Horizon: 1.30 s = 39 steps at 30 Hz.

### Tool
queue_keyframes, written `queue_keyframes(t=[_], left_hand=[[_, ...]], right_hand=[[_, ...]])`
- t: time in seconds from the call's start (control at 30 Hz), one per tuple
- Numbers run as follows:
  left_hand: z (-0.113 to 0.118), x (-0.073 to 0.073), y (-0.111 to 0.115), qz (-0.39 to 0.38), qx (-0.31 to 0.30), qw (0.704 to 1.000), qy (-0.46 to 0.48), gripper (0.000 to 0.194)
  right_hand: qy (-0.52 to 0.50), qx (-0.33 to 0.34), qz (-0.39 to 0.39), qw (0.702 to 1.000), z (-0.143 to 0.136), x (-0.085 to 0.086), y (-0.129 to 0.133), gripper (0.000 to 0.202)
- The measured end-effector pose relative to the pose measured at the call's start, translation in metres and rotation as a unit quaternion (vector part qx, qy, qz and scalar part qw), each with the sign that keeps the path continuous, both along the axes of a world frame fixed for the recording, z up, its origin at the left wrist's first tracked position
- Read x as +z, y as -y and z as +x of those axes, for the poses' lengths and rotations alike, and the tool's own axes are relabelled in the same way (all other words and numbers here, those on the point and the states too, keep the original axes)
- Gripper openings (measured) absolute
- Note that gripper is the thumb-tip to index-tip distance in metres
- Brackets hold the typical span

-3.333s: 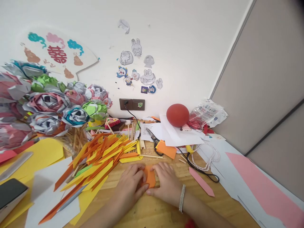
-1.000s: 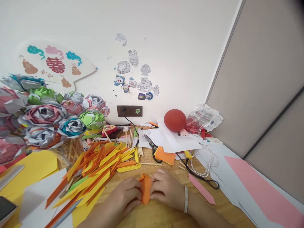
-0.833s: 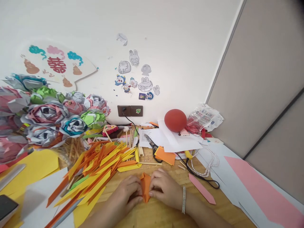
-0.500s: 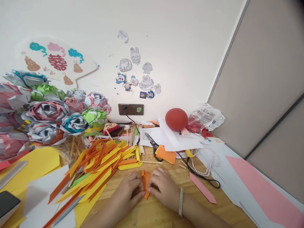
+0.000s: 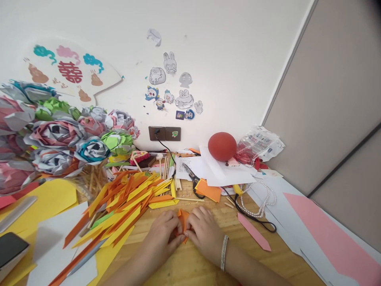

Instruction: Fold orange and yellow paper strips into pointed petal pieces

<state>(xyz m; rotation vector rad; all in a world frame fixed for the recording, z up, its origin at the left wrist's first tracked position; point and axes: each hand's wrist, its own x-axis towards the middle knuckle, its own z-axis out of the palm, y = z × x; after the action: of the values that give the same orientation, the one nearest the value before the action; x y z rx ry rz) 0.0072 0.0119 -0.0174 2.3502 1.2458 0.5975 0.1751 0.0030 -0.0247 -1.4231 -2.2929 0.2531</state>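
Observation:
A small folded piece of orange paper point(image 5: 183, 217) is pinched between my two hands, low over the wooden table. My left hand point(image 5: 166, 233) grips its left edge with thumb and fingers. From the other side, my right hand point(image 5: 202, 230), with a silvery bracelet at the wrist, holds the right edge. Both thumbs meet near the paper's lower end, and the fingers hide part of it. Just left of my hands lies a pile of folded orange and yellow paper strips point(image 5: 127, 204). Beyond them are black-handled scissors point(image 5: 195, 182) and an orange paper stack point(image 5: 208, 190).
Folded paper flowers point(image 5: 59, 135) crowd the left side. A red balloon point(image 5: 222, 146) rests on white sheets at the back. At right are a bead string point(image 5: 264, 206), a black cord point(image 5: 256, 220), a pink strip point(image 5: 253, 232) and large paper sheets point(image 5: 327, 234). A phone point(image 5: 12, 250) lies left.
My hands have drawn slightly closer together around the orange paper, which now shows less and looks more bent. The whole view has shifted a little.

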Motion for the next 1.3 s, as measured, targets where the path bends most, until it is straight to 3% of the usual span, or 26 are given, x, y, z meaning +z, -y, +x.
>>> queue_keyframes(t=[0.3, 0.8, 1.07, 1.3], left_hand=[[0.0024, 0.0031, 0.0014, -0.003, 0.015, 1.000, 0.011, 0.011], [0.0032, 0.0013, 0.0005, -0.005, 0.021, 1.000, 0.021, 0.011], [0.0033, -0.0003, -0.0008, 0.002, 0.014, 1.000, 0.012, 0.013], [0.0030, 0.0019, 0.0017, -0.004, 0.025, 1.000, 0.006, 0.010]], right_hand=[[-0.058, 0.019, -0.046, 0.997, 0.0053, 0.0024, 0.0018, 0.030], [-0.096, 0.014, -0.083, 0.992, 0.0087, 0.0072, 0.0011, 0.021], [-0.077, 0.007, -0.091, 0.993, 0.0063, 0.0068, 0.0026, 0.028], [-0.163, -0.005, -0.090, 0.983, 0.0111, 0.0047, -0.0057, 0.021]])
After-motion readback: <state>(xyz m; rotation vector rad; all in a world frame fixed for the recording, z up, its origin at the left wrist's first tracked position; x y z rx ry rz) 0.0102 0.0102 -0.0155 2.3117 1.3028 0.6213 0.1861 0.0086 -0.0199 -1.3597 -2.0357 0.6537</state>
